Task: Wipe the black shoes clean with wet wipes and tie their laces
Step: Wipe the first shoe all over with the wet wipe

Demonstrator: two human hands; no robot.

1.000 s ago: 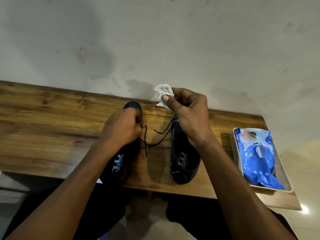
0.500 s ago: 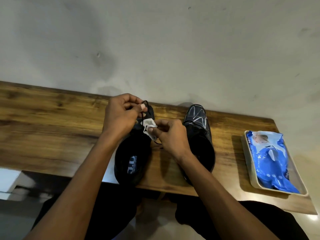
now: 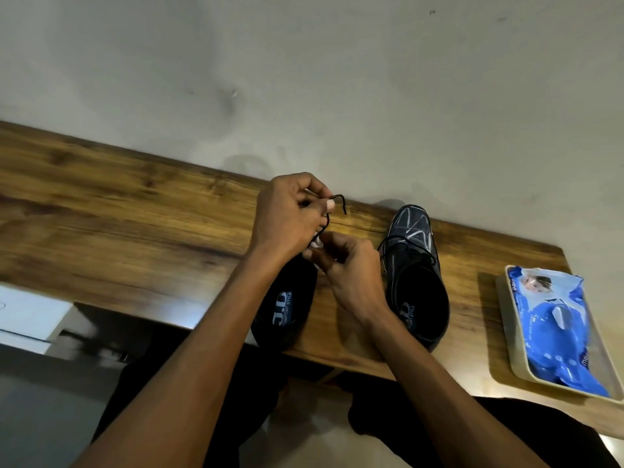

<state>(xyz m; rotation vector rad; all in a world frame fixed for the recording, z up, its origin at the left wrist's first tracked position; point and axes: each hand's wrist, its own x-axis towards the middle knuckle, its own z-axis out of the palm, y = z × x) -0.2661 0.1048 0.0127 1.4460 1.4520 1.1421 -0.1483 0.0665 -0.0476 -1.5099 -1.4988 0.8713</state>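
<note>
Two hands over left shoe (image 3: 283, 312), left hand (image 3: 287, 217) pinching lace (image 3: 337, 201), right hand (image 3: 351, 268) gripping wipe (image 3: 317, 243), heels overhanging table edge (image 3: 354, 363).

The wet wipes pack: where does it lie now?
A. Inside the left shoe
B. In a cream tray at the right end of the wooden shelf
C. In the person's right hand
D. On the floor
B: the blue wet wipes pack lies in the cream tray on the wooden shelf, right of both shoes.
</note>
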